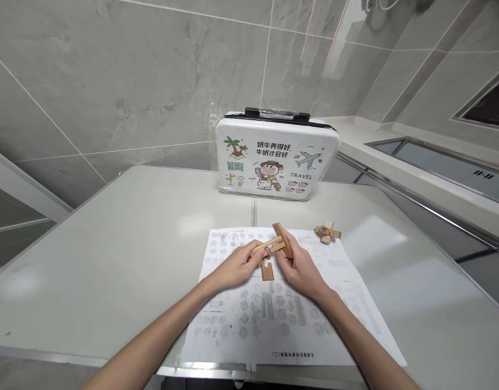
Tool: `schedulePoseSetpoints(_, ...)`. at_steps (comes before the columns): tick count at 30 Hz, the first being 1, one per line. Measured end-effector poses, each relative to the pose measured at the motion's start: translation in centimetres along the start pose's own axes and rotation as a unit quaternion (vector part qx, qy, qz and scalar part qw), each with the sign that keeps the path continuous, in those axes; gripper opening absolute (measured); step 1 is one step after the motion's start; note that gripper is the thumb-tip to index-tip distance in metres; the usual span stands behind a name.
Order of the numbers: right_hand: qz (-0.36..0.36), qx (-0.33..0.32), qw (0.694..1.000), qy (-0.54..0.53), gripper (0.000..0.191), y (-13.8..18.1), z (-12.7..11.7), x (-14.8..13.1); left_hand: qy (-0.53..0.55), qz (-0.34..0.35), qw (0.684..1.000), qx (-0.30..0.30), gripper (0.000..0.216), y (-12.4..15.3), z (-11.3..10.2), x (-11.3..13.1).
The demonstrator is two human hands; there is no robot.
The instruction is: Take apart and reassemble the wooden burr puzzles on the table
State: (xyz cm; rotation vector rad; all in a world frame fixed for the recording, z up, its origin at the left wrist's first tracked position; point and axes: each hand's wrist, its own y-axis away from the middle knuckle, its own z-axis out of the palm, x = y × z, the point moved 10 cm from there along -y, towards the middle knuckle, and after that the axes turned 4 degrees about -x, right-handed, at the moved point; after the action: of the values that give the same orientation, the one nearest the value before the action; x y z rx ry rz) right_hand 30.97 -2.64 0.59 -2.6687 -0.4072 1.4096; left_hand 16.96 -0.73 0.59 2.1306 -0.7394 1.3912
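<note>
My left hand (241,264) is closed on a slotted wooden puzzle piece (276,244) with a dark mark near its end. In my right hand (301,269) is another wooden puzzle piece (280,231), tilted and held close against the slotted one; whether the two interlock I cannot tell. Just below the fingers is a notched wooden piece (267,273), partly hidden at its top; whether it rests on the paper or is held I cannot tell. Beneath both hands lies a white instruction sheet (249,346) printed with small diagrams.
A cross-shaped wooden puzzle (328,232) sits at the sheet's upper right corner. At the back of the folding table (123,260) stands a white cartoon-printed case (253,187) with a black handle. Behind it is a grey tiled wall (151,81), with a counter (428,168) to the right.
</note>
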Motion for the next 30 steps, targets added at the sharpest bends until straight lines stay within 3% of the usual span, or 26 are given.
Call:
schedulePoseSetpoints(8, -0.008, -0.001, 0.999, 0.054, 0.064, 0.3, 0.2, -0.6, -0.003, 0.003, 1.000, 0.005, 0.043, 0.0, 0.5, 0.0)
schedulePoseSetpoints(14, 0.000, -0.007, 1.000, 0.029, 0.063, 0.3, 0.6, -0.6, 0.014, 0.012, 1.000, -0.006, 0.040, 0.1, 1.2, 0.4)
schedulePoseSetpoints(22, 0.016, 0.063, 0.997, 0.029, 0.061, 0.3, -0.6, 0.7, 0.072, -0.002, 0.997, -0.006, 0.044, 0.0, 1.3, 0.2)
schedulePoseSetpoints(30, -0.046, -0.032, 0.995, 0.079, 0.064, 0.5, 1.9, -1.1, 0.066, 0.006, 0.998, 0.004, 0.047, -0.1, 1.3, -0.3)
